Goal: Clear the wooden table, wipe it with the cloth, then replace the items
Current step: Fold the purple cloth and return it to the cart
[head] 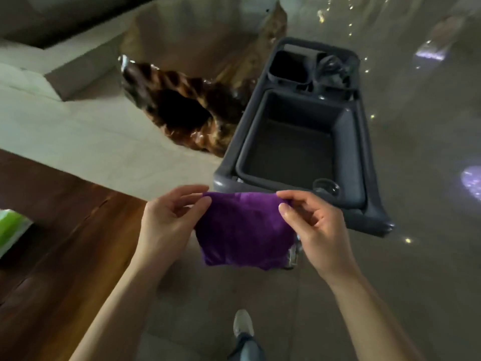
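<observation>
both hands, left hand (pixel 170 220) and right hand (pixel 316 225), palms inward, fingers pinching the purple cloth (pixel 242 230) top corners.

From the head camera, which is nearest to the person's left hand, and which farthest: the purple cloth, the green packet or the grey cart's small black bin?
1. Purple cloth: pinched in the left hand itself.
2. Green packet: on the wooden table, far left.
3. Small black bin: at the cart's far end.

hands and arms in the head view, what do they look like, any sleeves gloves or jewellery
Both forearms are bare up to the frame's bottom edge, with no sleeve showing. The left hand and right hand wear no gloves, and no rings, watch or bracelet are visible. Fingernails look short and unpainted. Below, a grey trouser leg and a light grey shoe show.
</observation>
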Available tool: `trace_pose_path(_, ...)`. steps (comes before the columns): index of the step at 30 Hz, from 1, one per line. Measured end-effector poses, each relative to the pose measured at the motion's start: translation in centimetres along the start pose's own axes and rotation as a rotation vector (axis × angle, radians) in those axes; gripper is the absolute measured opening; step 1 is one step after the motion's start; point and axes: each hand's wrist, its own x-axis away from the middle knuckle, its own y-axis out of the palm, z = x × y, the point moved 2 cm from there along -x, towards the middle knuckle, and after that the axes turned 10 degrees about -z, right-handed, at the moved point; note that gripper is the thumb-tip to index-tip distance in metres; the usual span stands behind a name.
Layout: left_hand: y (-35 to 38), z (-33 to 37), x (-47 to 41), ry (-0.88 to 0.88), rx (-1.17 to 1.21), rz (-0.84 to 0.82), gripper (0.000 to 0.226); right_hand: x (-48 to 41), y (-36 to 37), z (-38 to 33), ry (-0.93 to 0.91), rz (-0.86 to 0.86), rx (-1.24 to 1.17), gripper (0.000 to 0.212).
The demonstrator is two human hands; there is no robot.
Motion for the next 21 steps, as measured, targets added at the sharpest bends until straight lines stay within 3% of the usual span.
trace_pose_path(3,3.1,3.2,-2.7,0.056,0.037,-0.08,0.023,-0.6,-4.4,-1.9,-0.037,0.067,0.023,0.018)
trace_pose_path(10,8.1,6.8,-7.4,0.131,0.063,-0.081,0.018,-3.0,-10.8,-2.0,-0.069,0.172,0.034,0.017)
trace_pose_path(21,12.4,-1.1,-9.6,-0.097,-0.158,-0.138,0.019,-3.7,-10.9,7.8,0.165,0.165,0.006,0.015)
